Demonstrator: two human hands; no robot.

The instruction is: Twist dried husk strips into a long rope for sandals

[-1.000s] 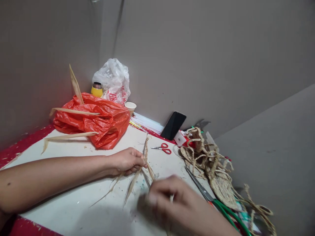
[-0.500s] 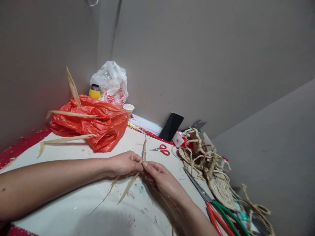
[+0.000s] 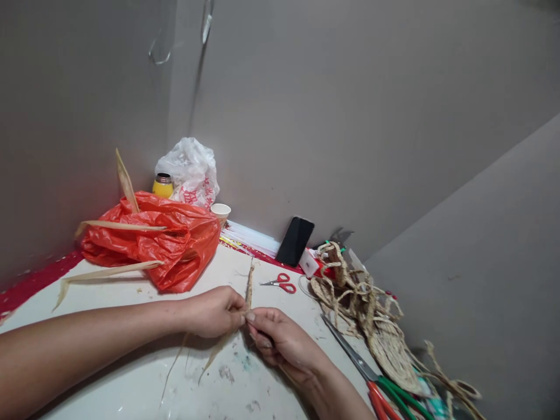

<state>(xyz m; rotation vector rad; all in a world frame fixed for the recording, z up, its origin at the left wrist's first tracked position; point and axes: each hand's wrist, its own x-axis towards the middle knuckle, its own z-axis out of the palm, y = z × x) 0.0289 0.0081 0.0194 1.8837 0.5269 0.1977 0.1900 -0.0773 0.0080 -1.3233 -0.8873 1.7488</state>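
A short braid of dried husk strips (image 3: 249, 284) stands out beyond my fingertips, its far end pointing away from me over the white table. My left hand (image 3: 221, 312) pinches its near end. Thumb and fingers of my right hand (image 3: 280, 335) are closed on the same spot, almost touching the left fingertips. Loose strip ends (image 3: 213, 356) hang below the left hand toward me. Small red-handled scissors (image 3: 282, 283) lie just right of the braid. The exact crossing of strands is hidden by my fingers.
Left, a red plastic bag (image 3: 144, 245) has husk strips poking out. Behind it are a yellow jar (image 3: 163, 186), a white bag (image 3: 190, 169) and a paper cup (image 3: 221, 211). A phone (image 3: 295, 240) leans on the wall. Right are braided cords (image 3: 371, 309) and large shears (image 3: 363, 367).
The view has tilted up a little, so everything sits lower in it. Both hands keep their pinch on the braid, with slight finger movement; the loose ends have swung a little.
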